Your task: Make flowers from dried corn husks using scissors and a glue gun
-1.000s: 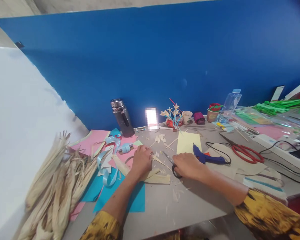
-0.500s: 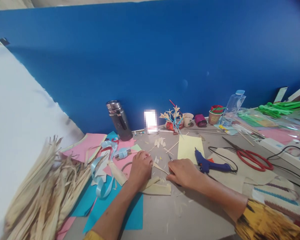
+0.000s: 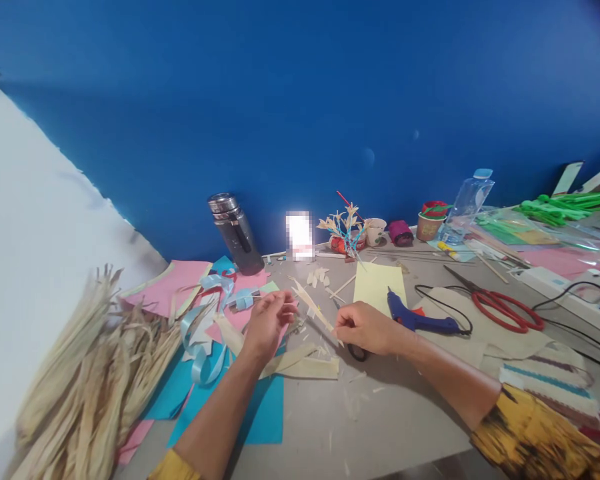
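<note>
My right hand (image 3: 363,327) is closed in a pinch on the lower end of a pale corn husk strip (image 3: 313,303). The strip slants up to the left, its far end split into points. Under this hand lies a small pair of scissors with a dark handle (image 3: 357,352), mostly covered. My left hand (image 3: 270,325) is raised left of the strip, fingers loosely bent and apart, with nothing visible in them. Below it are flat husk pieces (image 3: 305,365). Small cut husk petals (image 3: 317,276) lie beyond the hands.
A blue glue gun (image 3: 425,320) and large red-handled scissors (image 3: 505,312) lie at right. Dried husks (image 3: 90,373) are piled at left beside coloured paper (image 3: 260,413). A dark flask (image 3: 237,237), husk flowers (image 3: 349,230) and a plastic bottle (image 3: 465,207) stand along the blue wall.
My left hand has lifted off the husk and turned, its fingers loosening. My right hand has let the small scissors rest on the table and now holds up the husk strip.
</note>
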Motion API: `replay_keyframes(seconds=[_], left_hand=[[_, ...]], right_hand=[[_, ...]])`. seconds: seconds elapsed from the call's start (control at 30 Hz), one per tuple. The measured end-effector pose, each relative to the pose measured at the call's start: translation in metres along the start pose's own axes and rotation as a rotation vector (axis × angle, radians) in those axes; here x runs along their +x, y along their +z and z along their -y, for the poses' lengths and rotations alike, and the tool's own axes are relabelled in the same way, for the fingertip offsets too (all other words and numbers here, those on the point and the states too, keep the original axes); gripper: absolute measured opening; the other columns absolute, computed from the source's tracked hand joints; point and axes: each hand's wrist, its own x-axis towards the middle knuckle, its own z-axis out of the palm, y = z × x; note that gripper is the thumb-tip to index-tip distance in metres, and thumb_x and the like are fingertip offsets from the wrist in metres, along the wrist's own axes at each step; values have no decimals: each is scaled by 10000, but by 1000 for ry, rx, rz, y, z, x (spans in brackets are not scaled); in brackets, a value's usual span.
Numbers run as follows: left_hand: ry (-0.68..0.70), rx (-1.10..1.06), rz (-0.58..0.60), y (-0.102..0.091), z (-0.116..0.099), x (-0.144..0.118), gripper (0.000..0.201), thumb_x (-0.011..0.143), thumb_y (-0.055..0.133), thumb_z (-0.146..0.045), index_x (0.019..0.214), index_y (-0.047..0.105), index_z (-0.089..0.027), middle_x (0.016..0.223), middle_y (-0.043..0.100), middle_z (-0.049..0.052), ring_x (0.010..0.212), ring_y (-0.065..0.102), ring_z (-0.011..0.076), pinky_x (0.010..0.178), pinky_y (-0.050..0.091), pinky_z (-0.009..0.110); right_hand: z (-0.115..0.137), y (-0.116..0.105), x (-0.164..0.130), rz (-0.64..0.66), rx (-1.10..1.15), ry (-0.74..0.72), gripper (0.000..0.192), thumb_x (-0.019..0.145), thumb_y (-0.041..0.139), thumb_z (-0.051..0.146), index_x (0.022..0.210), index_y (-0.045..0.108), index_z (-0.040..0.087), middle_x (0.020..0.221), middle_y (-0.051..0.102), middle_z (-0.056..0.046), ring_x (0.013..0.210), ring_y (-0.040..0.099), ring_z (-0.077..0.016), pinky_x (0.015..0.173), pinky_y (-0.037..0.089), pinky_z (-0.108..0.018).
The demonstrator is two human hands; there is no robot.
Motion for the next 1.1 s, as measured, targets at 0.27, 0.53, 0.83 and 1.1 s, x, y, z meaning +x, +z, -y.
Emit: replay_keyframes(seconds=[0.27,0.53,0.83,1.1], left_hand=[[-84,-86,236,24,-2,-22,332,670,829,-398,688,615,-143,600,590,-7,557,557,98,533,417,206],[136,175,-114,2,-21,-9,299,757,682,-450,787,663,-153,707,656,24,565,554,113,521,426,226],[22,324,83,-9,-30,-8,284,718,700,-421,815,683,-154,783,683,44,588,577,116,508,424,224],[-1,300,299,46,-16,-33,154,688,703,-290,686,638,-150,597,602,4,547,559,118,486,424,224]], right_hand=[[-2,7,-1,127,212,-12,163,787,618,330,741,615,173,598,566,41,518,475,-100,483,339,-201],[-5,-2,0,-88,-1,-12,146,804,600,263,685,615,178,603,586,17,561,500,-120,545,336,-225],[-7,-2,1,-68,119,-51,202,824,555,307,707,650,173,607,595,18,523,476,-112,537,346,-229],[-2,2,5,0,280,-98,230,816,586,353,713,655,158,628,632,9,493,477,-97,496,359,-212]])
